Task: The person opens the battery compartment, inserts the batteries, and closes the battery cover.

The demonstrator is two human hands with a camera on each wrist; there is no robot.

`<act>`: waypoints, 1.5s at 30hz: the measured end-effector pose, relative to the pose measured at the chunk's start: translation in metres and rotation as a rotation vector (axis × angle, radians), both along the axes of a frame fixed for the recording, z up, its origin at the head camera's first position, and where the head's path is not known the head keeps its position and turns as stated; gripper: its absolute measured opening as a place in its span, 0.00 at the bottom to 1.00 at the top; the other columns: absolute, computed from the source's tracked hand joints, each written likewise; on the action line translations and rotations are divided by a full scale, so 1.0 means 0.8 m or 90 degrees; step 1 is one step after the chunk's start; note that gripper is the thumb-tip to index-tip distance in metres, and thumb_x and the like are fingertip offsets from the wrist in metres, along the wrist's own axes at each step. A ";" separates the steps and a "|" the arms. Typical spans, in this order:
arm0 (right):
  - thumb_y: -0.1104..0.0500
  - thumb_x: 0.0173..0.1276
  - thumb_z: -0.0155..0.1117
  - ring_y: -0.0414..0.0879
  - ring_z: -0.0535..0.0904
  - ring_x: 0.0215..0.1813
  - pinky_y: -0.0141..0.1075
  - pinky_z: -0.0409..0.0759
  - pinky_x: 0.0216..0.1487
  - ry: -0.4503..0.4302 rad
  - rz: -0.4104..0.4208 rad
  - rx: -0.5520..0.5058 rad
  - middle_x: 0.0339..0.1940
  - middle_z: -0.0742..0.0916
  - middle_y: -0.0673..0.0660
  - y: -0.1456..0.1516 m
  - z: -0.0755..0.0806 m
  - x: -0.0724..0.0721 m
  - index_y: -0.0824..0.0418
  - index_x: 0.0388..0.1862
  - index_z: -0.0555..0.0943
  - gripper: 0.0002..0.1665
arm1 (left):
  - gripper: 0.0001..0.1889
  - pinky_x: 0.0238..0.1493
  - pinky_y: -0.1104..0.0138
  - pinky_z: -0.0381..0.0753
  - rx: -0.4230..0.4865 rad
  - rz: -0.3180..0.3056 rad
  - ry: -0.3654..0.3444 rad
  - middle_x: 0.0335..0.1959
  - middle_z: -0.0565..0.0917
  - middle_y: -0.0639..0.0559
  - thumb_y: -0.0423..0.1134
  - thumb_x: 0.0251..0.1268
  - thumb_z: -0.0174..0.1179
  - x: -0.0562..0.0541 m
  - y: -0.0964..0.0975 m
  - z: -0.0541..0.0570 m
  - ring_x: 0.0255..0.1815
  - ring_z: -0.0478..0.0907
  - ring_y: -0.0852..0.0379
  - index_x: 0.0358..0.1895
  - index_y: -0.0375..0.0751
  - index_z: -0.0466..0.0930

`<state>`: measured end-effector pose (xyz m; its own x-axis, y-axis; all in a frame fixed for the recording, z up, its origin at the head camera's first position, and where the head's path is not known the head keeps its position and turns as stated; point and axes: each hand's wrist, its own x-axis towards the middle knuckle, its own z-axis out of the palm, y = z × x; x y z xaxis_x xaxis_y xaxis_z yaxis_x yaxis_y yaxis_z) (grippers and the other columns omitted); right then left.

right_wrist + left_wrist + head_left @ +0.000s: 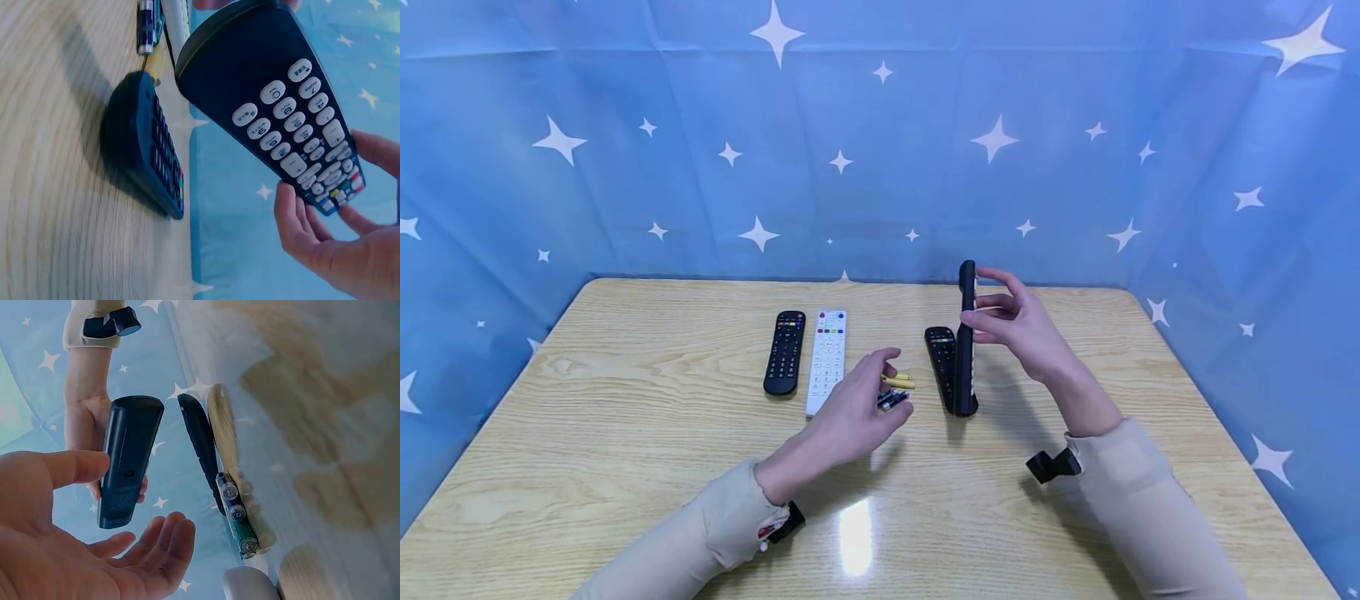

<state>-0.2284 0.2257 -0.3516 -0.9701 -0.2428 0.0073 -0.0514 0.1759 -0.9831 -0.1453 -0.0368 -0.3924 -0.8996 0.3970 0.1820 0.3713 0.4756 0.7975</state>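
Note:
My right hand [1030, 333] pinches a black remote control [966, 350] with white buttons [284, 106] and holds it upright on edge above the table. Its smooth back [131, 456] faces left, with the battery cover line showing. My left hand [853, 408] is spread with relaxed fingers and holds nothing. It hovers over a small group of batteries, dark ones [892, 400] and yellow ones [901, 383], partly hiding them. Beneath the held remote lies a second black remote [942, 358], partly covered by it.
Left of the batteries, a white remote [827, 350] and another black remote [785, 354] lie side by side on the wooden table [625, 400]. A blue curtain [880, 200] with white stars hangs behind the table's far edge.

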 end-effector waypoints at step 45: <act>0.47 0.70 0.68 0.70 0.77 0.59 0.62 0.76 0.57 0.012 -0.035 0.612 0.60 0.80 0.77 0.049 -0.026 -0.025 0.72 0.78 0.62 0.47 | 0.21 0.60 0.44 0.71 -0.202 -0.071 0.032 0.58 0.77 0.44 0.45 0.72 0.64 0.003 -0.022 0.002 0.60 0.73 0.43 0.63 0.41 0.79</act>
<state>-0.2482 0.2645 -0.3723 -0.9820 -0.1073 -0.1558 -0.0330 0.9082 -0.4173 -0.1431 -0.0540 -0.3911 -0.8401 0.5369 0.0769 0.4706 0.6510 0.5956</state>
